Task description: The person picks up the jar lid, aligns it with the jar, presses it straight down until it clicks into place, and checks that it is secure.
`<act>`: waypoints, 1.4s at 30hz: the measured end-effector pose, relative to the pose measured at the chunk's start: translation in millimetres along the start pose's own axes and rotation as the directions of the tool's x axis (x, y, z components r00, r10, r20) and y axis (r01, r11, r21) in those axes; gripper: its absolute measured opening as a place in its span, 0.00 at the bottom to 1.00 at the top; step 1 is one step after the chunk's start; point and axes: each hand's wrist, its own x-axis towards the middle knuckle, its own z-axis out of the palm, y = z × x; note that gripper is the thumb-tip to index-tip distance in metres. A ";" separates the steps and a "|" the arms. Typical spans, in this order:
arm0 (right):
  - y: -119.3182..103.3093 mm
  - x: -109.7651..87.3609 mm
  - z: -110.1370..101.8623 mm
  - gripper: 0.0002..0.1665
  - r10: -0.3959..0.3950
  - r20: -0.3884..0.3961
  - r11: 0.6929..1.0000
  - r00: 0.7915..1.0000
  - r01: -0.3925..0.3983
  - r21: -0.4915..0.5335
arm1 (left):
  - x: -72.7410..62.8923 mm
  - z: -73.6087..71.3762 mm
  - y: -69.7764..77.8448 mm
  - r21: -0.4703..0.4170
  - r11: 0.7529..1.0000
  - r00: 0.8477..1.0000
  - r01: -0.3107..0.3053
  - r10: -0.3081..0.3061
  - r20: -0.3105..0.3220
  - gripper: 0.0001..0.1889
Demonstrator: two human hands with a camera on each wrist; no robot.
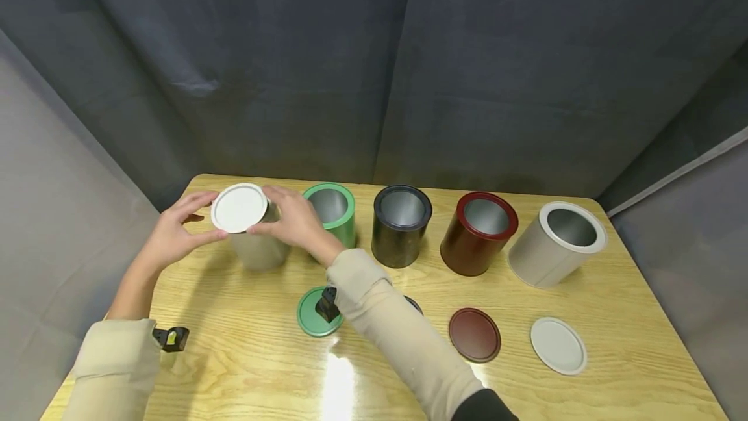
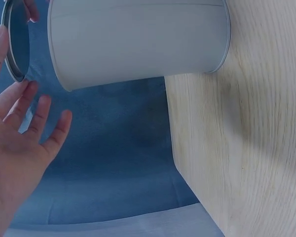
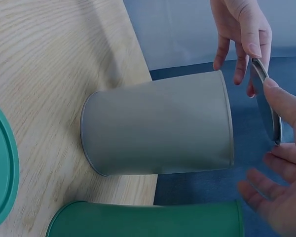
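Both hands hold a round white lid [image 1: 239, 208] by its rim, from opposite sides. My left hand [image 1: 169, 232] pinches the left edge, thumb toward me and fingers behind. On the right edge my right hand [image 1: 298, 216] grips in the same way. Beneath the lid stands a light grey-white can [image 1: 260, 251], upright on the table. The right wrist view shows a gap between the tilted lid [image 3: 266, 103] and the top of the can [image 3: 158, 126]. In the left wrist view the lid's metallic underside faces the can [image 2: 138, 44].
To the right stand open cans in a row: green [image 1: 348, 229], black [image 1: 397, 245], dark red [image 1: 467, 249] and white [image 1: 534, 255]. In front lie a green lid [image 1: 310, 322], a dark red lid [image 1: 474, 335] and a white lid [image 1: 558, 345]. My right sleeve hides most of a black lid [image 1: 414, 305].
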 end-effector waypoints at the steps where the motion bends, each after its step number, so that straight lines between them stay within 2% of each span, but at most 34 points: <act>1: 0.3 1.4 -0.2 0.48 0.004 0.006 1.000 1.000 -0.004 -0.007 | 1.2 -0.4 -0.4 0.013 1.000 1.000 0.005 -0.005 0.010 0.34; 8: 3.1 9.9 1.7 0.47 0.034 0.043 0.998 0.998 -0.031 -0.062 | 6.9 1.3 -4.6 0.012 0.998 0.996 0.055 -0.056 0.067 0.34; 19: 7.7 19.7 7.7 0.47 0.052 0.052 0.986 0.997 -0.044 -0.160 | 12.9 0.0 -14.5 -0.009 0.993 0.983 0.121 -0.118 0.142 0.34; 24: 9.2 19.9 12.0 0.44 0.069 0.049 0.978 0.996 -0.057 -0.200 | 13.6 1.7 -20.8 -0.034 0.989 0.975 0.145 -0.137 0.174 0.33; 30: 12.0 20.0 15.9 0.43 0.083 0.054 0.970 0.995 -0.068 -0.233 | 15.6 0.4 2.5 -0.059 0.981 0.964 0.183 -0.167 0.208 0.30; 32: 12.9 20.5 15.8 0.43 0.085 0.061 0.968 0.994 -0.069 -0.240 | 16.4 1.1 -2.0 -0.053 0.982 0.963 0.180 -0.165 0.213 0.30; 37: 14.2 21.4 15.0 0.44 0.099 0.086 0.963 0.991 -0.073 -0.261 | 17.5 4.5 -24.7 -0.036 0.982 0.959 0.185 -0.172 0.225 0.31; 42: 14.6 21.6 13.7 0.44 0.098 0.104 0.959 0.990 -0.065 -0.277 | 17.2 4.6 -25.3 -0.040 0.977 0.952 0.210 -0.195 0.234 0.33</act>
